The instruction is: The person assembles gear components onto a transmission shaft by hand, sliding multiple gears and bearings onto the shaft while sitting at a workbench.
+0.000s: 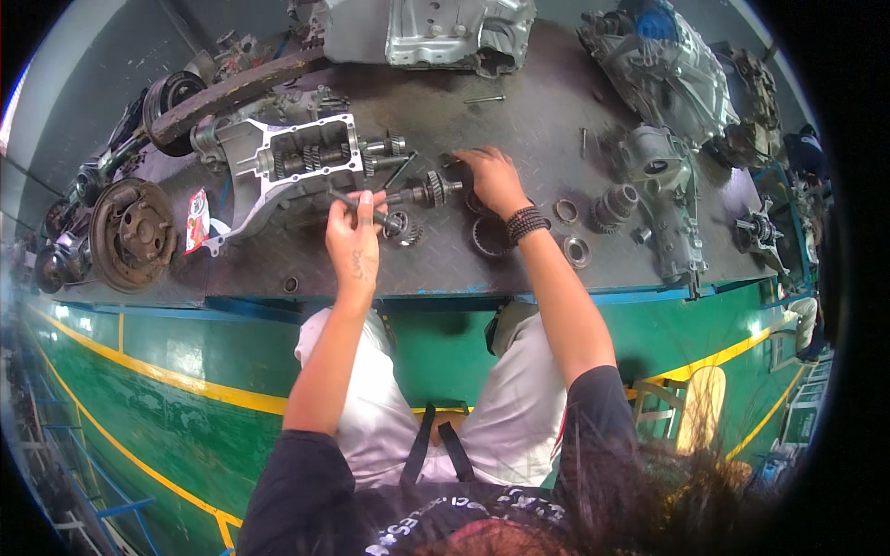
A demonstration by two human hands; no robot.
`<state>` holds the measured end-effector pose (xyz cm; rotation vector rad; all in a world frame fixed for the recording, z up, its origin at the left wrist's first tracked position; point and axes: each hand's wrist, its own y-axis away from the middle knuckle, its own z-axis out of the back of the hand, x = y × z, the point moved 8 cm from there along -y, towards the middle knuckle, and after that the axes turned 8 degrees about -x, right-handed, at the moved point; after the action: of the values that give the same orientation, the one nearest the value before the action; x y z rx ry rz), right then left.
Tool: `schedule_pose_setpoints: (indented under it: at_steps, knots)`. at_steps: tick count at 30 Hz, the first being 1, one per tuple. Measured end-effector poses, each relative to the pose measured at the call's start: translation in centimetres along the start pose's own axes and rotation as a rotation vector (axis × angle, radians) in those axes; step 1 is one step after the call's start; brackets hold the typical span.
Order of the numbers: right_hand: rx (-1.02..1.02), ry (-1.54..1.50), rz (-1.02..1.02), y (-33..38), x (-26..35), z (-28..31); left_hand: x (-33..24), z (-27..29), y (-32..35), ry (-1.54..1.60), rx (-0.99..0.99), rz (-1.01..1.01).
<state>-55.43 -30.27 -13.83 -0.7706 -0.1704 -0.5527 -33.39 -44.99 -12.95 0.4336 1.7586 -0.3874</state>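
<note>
Shaft (345, 197), dark metal, partly hidden by the left hand (353, 246), which pinched it between thumb and fingers; far end hard to separate from the toothed gears (408, 232) nearby. Right hand (494, 179) half spread, fingertips low over the dark bench (547, 102); could not tell whether it gripped anything. Pale cast housing (265, 192), flat-rimmed, left of the held piece. Larger casing (454, 37) cut off above. Gear shaft (435, 190) between both hands.

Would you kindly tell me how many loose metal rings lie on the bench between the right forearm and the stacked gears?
2: one ring just right of the bracelets, and another ring nearer the front edge of the bench. The forearm may hide others.
</note>
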Motion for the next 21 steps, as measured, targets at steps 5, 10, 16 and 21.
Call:
schedule_pose_setpoints:
  at_steps: [5, 10, 16, 21]
  knots:
    - [-0.002, 0.145, -0.004, -1.0, -0.3, -1.1, 1.1, 2.1, 1.3, 0.071, -0.095, 0.091]
    - [-0.036, 0.184, -0.032, -1.2, -0.7, -1.6, 1.2, 2.9, 1.2, 0.119, -0.085, 0.045]
    - [-0.262, 0.043, -0.033, -1.8, -1.4, 2.0, 1.7, 4.7, 1.7, 0.197, -0.085, 0.218]
    - [-0.241, -0.358, -0.100, -2.1, 2.7, 7.4, 2.3, 6.5, 1.2, 0.264, -0.105, 0.266]
